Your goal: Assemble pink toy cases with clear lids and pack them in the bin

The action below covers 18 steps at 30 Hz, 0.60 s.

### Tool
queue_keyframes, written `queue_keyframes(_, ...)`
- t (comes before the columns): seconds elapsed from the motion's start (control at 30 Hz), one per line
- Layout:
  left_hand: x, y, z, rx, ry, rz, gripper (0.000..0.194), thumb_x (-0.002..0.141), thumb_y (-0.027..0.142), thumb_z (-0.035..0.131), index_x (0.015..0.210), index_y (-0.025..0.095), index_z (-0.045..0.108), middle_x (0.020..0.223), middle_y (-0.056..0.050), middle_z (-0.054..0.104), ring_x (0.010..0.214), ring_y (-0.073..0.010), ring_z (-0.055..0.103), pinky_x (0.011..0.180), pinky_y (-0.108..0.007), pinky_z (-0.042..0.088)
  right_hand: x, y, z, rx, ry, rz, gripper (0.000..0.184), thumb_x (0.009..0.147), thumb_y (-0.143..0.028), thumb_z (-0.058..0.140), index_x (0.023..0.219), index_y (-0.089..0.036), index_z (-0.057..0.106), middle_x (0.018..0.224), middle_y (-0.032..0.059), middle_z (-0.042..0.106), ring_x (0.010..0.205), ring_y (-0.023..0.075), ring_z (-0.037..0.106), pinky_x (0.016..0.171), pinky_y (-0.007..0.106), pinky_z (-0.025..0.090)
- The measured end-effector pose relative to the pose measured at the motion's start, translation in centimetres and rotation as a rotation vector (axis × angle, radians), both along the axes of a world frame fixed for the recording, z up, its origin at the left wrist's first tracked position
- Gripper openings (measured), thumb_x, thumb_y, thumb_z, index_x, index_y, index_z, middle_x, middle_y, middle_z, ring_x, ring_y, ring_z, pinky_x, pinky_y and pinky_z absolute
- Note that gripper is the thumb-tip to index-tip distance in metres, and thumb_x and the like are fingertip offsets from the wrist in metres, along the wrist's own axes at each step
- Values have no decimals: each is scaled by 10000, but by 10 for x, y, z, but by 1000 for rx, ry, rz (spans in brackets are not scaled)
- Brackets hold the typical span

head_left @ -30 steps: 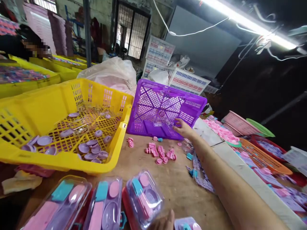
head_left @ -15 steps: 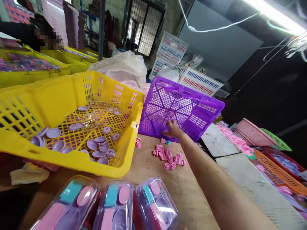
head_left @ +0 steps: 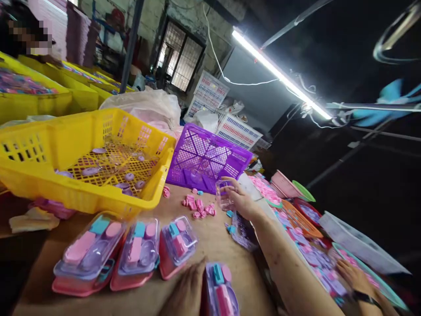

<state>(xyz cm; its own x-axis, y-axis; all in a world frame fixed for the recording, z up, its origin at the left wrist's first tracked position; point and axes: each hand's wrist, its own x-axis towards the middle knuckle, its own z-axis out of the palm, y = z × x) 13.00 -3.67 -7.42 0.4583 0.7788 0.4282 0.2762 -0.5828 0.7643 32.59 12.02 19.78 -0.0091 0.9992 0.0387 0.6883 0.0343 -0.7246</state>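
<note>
My right hand (head_left: 239, 198) reaches forward over the wooden table (head_left: 217, 239) and grips a small clear plastic cover (head_left: 223, 195) just in front of the tilted purple basket (head_left: 205, 158). A heap of small pink toy pieces (head_left: 198, 208) lies on the table to its left. My left hand (head_left: 186, 289) rests at the near edge, fingers together against a packed toy set (head_left: 221, 292) with blue, pink and purple parts. Three sealed toy sets (head_left: 130, 250) stand in a row to the left of that hand.
A yellow crate (head_left: 82, 175) holding purple toy plates fills the left. More yellow crates (head_left: 39, 94) and a person stand behind it. Pink, orange and green baskets (head_left: 289, 193) with printed cards lie at the right. Another person's hand (head_left: 355, 276) with a wristband works at the lower right.
My right hand has drawn back from the purple basket toward me and now holds a clear cover. My left hand has come into view beside a fourth toy set. The camera has pulled back.
</note>
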Motion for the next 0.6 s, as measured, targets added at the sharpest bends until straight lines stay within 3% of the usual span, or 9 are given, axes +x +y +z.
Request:
queue_keyframes(0.07,-8,2,5,-21,-44,-108,1320,714,310,983,1777,247,203,1732,-222,483,1584,-459,515,1316,-624,482,3,-58,10,-20,74,-5,601,1031,-500,586,1597,-355,446,1286,65,694,1064,232,746,717,323,682)
queue_keyframes(0.13,-15,2,19,-49,-78,-118,1362,670,384,1022,1748,240,202,1695,-246,503,1576,-491,508,1312,-676,462,7,-115,7,-37,177,-32,636,997,-549,695,1568,-341,506,1263,72,693,1069,240,726,712,307,665)
queue_keyframes(0.23,-24,-4,47,-80,-83,-93,1238,687,367,1018,1672,215,285,1613,-235,562,1521,-476,562,1298,-681,462,16,-193,-16,-33,376,-164,583,997,-598,754,1493,-328,615,1224,82,717,1051,249,723,698,292,634)
queue_keyframes(0.33,-28,-5,65,-76,-70,-149,1207,679,370,1043,1628,196,317,1600,-216,561,1518,-436,562,1310,-621,461,30,-255,-48,-58,529,-395,676,976,-662,748,1559,-376,560,1388,117,729,1137,316,768,792,401,671)
queue_keyframes(0.4,-29,-3,68,-78,-57,-148,1290,651,400,1075,1642,191,275,1639,-230,518,1548,-437,528,1330,-624,433,36,-278,-65,-74,583,-544,777,942,-698,754,1610,-401,489,1529,136,677,1212,367,771,886,510,683)
queue_keyframes(0.47,-30,-3,68,-83,-39,-140,1319,647,434,1086,1645,186,260,1645,-235,509,1553,-440,520,1333,-629,427,34,-285,-78,-46,544,-634,858,920,-718,759,1649,-391,446,1597,152,625,1241,386,765,932,566,681)
queue_keyframes(0.53,-30,-4,69,-90,-26,-132,1316,649,464,1087,1639,182,267,1628,-234,522,1544,-445,529,1322,-633,438,22,-277,-85,18,375,-620,905,928,-740,738,1688,-363,425,1625,171,588,1233,386,761,925,575,689)
queue_keyframes(0.6,-30,-5,71,-94,-27,-132,1318,648,477,1087,1639,187,267,1623,-233,523,1543,-445,531,1315,-632,444,2,-262,-84,103,118,-487,873,959,-741,704,1693,-333,464,1632,177,577,1263,384,736,992,591,669)
